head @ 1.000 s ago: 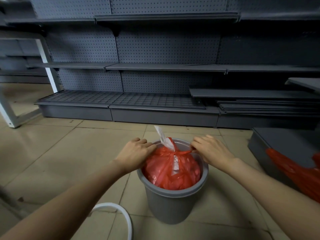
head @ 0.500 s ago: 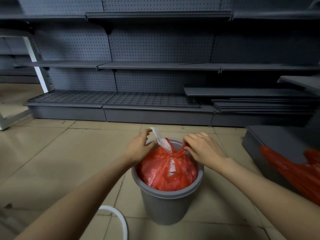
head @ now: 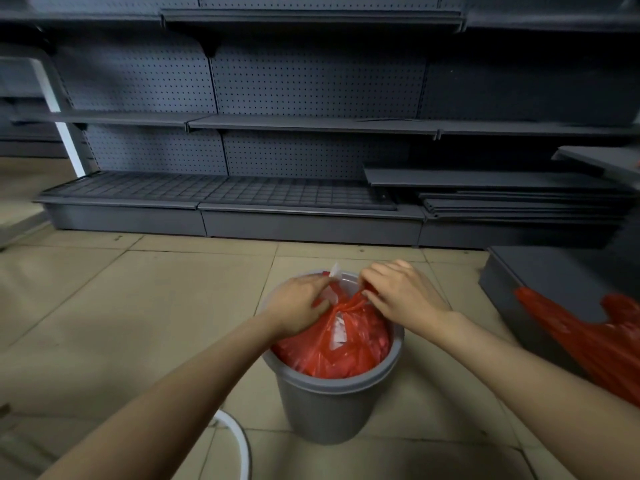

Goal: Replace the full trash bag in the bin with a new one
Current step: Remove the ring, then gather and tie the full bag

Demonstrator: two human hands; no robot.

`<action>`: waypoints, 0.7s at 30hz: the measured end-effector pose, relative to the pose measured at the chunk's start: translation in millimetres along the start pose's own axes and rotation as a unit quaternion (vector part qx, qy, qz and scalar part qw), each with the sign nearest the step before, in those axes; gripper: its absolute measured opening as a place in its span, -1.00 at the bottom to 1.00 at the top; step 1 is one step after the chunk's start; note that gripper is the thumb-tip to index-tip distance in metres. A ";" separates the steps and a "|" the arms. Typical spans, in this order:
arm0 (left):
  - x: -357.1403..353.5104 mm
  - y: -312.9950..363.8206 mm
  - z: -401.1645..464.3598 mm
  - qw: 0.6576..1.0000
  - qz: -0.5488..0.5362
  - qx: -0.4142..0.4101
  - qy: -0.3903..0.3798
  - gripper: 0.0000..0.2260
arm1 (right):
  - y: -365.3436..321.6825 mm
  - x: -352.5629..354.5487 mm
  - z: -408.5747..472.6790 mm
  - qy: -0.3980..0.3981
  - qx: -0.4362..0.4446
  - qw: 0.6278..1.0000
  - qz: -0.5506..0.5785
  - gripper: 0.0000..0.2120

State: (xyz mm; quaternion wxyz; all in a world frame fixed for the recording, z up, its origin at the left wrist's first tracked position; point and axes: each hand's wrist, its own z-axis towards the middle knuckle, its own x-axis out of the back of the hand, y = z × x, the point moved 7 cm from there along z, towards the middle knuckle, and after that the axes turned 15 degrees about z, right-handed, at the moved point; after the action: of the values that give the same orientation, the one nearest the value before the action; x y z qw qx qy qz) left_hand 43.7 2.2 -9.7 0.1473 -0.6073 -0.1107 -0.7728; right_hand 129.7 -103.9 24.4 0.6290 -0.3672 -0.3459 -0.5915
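Note:
A grey round bin stands on the tiled floor, filled by a red trash bag with white paper showing through it. Both hands are over the bag's gathered top. My left hand presses on the bag's left side, fingers closed around red plastic near a white scrap. My right hand pinches the bag's bunched top from the right. A second red bag lies flat on a dark platform at the right.
Dark grey pegboard shelving runs across the back, with loose shelf boards stacked at the right. A dark low platform sits right of the bin. A white curved hoop lies on the floor near the bin's left.
Both hands moved inward from the bin's rim to the bag's centre, bunching its top together. The white scrap now sits lower, partly behind my left hand.

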 end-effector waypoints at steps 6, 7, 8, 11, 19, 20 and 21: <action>-14.7 7.7 -4.2 0.996 0.070 -0.044 -0.039 -0.63 | 2.2 0.7 0.8 -0.005 0.002 1.000 0.008 -0.86; -15.8 8.3 -5.0 0.994 0.090 -0.053 -0.042 -0.63 | 1.7 1.1 0.7 -0.006 0.003 1.000 0.011 -0.87; -16.8 8.4 -5.6 0.992 0.102 -0.060 -0.041 -0.63 | 1.1 1.6 0.2 -0.007 0.004 1.000 0.012 -0.87; -16.3 8.3 -6.4 0.991 0.111 -0.063 -0.032 -0.61 | -1.0 2.4 -1.5 -0.006 0.009 1.000 0.014 -0.85; -35.6 20.5 0.9 0.988 0.100 -0.078 -0.085 -0.74 | -3.3 -1.7 0.4 -0.006 0.015 1.000 0.015 -0.84; -41.7 21.6 0.7 0.987 0.100 -0.080 -0.099 -0.72 | -3.3 -2.6 -0.2 -0.008 0.018 1.000 0.015 -0.85; -47.0 22.4 0.3 0.985 0.098 -0.081 -0.113 -0.71 | -3.6 -3.5 -1.3 -0.010 0.022 1.000 0.013 -0.85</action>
State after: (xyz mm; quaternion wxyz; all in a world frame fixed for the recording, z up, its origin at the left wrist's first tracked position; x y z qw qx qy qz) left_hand 62.4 -14.1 -55.4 0.1591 -0.7084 -0.0038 -0.6876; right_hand 125.8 -103.4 21.0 0.6410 -0.3634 -0.3599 -0.5722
